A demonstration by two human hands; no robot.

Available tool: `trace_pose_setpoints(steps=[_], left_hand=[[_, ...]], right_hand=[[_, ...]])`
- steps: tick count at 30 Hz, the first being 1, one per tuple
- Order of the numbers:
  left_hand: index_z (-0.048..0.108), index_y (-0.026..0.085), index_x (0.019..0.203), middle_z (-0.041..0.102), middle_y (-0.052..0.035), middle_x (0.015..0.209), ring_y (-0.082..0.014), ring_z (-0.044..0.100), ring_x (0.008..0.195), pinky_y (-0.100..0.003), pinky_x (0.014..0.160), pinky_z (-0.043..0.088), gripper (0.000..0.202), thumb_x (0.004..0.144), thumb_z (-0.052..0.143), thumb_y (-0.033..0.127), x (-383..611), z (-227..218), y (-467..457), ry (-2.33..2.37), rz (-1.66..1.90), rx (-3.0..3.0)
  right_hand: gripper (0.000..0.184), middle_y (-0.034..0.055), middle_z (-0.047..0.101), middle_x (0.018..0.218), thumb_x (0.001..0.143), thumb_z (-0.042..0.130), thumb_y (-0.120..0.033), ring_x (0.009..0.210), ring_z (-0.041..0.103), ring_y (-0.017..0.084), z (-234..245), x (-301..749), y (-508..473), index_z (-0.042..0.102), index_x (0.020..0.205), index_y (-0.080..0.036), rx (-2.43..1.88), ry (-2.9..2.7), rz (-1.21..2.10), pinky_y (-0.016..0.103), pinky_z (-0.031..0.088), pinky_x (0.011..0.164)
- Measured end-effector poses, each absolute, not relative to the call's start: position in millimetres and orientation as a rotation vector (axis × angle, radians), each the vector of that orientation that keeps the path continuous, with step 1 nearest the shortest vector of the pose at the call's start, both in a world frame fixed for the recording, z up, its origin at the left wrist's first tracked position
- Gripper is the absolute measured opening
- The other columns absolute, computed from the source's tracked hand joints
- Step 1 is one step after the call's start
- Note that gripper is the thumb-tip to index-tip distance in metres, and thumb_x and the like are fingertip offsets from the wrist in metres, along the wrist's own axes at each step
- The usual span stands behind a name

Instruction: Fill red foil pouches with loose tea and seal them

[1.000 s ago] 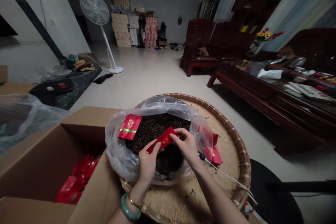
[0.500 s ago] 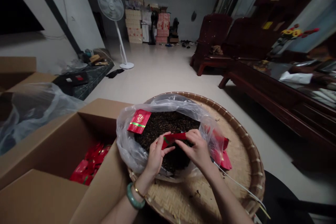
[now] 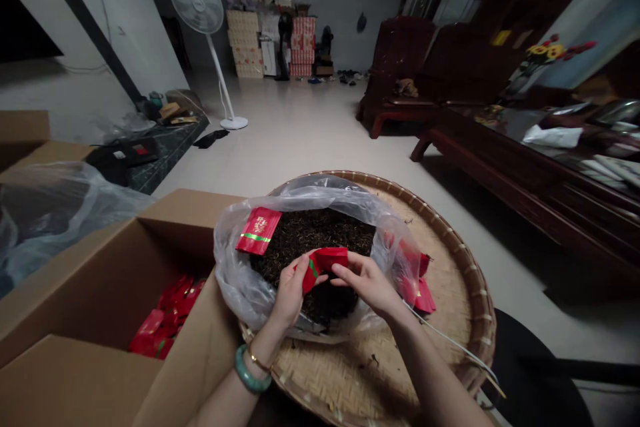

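"Red packet (image 3: 330, 259), where is it exactly?"

"Up between the two hands, above the dark, dry leaves (image 3: 320, 230) in a clear plastic bag (image 3: 235, 287). It's bent, with a green stripe near its left end."

"How is it gripped?"

"At both ends. The left hand (image 3: 291, 288) pinches the striped end between thumb and fingers; the right hand (image 3: 369, 280) pinches the other, thumb in front and fingertips partly hidden behind."

"Anything on the wrists?"

"On the left one, a green bangle (image 3: 250, 373) and a thin gold bracelet."

"And what does the bag sit on?"

"A round woven tray (image 3: 470, 267). Its mouth gapes wide, and a flat packet with gold print (image 3: 259, 231) lies at its far left edge, partly over the leaves."

"More red ones anywhere?"

"Some pink-red packets (image 3: 424, 297) on the tray, right of the bag, partly behind its plastic. Then a heap of red packets (image 3: 170, 317) inside the cardboard box (image 3: 75, 293), just left of the tray."

"Further back?"

"A white standing fan (image 3: 196, 0) on the pale floor."
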State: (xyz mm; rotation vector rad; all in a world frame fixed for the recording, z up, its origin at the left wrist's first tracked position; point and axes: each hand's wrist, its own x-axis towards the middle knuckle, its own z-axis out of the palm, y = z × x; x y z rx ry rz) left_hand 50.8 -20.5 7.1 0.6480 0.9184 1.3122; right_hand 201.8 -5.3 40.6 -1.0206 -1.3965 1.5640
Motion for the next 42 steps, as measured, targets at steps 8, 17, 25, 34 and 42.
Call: trace_pose_setpoints(steps=[8, 17, 25, 34, 42], left_hand=[[0.074, 0.014, 0.095, 0.074, -0.0112, 0.097, -0.0264, 0.068, 0.092, -0.037, 0.085, 0.054, 0.05, 0.069, 0.066, 0.056, 26, 9, -13, 1.119, 1.249, 0.97], [0.074, 0.014, 0.093, 0.075, -0.0107, 0.093, -0.0271, 0.069, 0.088, -0.036, 0.082, 0.055, 0.058, 0.068, 0.062, 0.065, 11, 6, -11, 1.196, 1.184, 1.075], [0.058, 0.02, 0.124, 0.057, -0.0108, 0.13, -0.0307, 0.05, 0.116, -0.05, 0.102, 0.038, 0.055, 0.073, 0.071, 0.037, 5, 9, -17, 1.482, 1.351, 2.221], [0.053, 0.021, 0.125, 0.066, -0.0083, 0.111, -0.0253, 0.056, 0.098, -0.043, 0.088, 0.049, 0.046, 0.08, 0.061, 0.023, 17, 12, -6, 1.349, 1.261, 2.424], [0.06, 0.021, 0.112, 0.062, -0.0079, 0.107, -0.0235, 0.059, 0.099, -0.039, 0.085, 0.052, 0.037, 0.075, 0.065, 0.023, 20, 10, 0, 1.446, 1.36, 2.146]], right_hand=[[0.043, 0.0024, 0.07, 0.072, 0.074, 0.063, -0.054, 0.055, 0.059, 0.011, 37, 203, -2, 0.072, 0.089, -0.015, -0.975, -1.231, 1.708, 0.021, 0.051, 0.048], [0.047, 0.0055, 0.071, 0.084, 0.076, 0.061, -0.057, 0.073, 0.063, 0.015, 36, 194, -7, 0.07, 0.097, -0.016, -0.866, -1.22, 1.935, 0.025, 0.053, 0.059], [0.049, 0.001, 0.067, 0.074, 0.079, 0.052, -0.063, 0.07, 0.055, 0.014, 38, 194, -5, 0.07, 0.087, -0.018, -0.975, -1.432, 1.692, 0.025, 0.046, 0.063], [0.038, -0.0007, 0.064, 0.067, 0.089, 0.045, -0.044, 0.062, 0.057, 0.013, 60, 195, 2, 0.068, 0.076, -0.016, -0.963, -1.707, 1.34, 0.023, 0.048, 0.056], [0.052, 0.0098, 0.062, 0.118, 0.072, 0.053, 0.003, 0.107, 0.055, 0.024, 43, 265, 59, 0.064, 0.116, -0.022, -1.376, -2.491, 0.313, 0.037, 0.047, 0.088]])
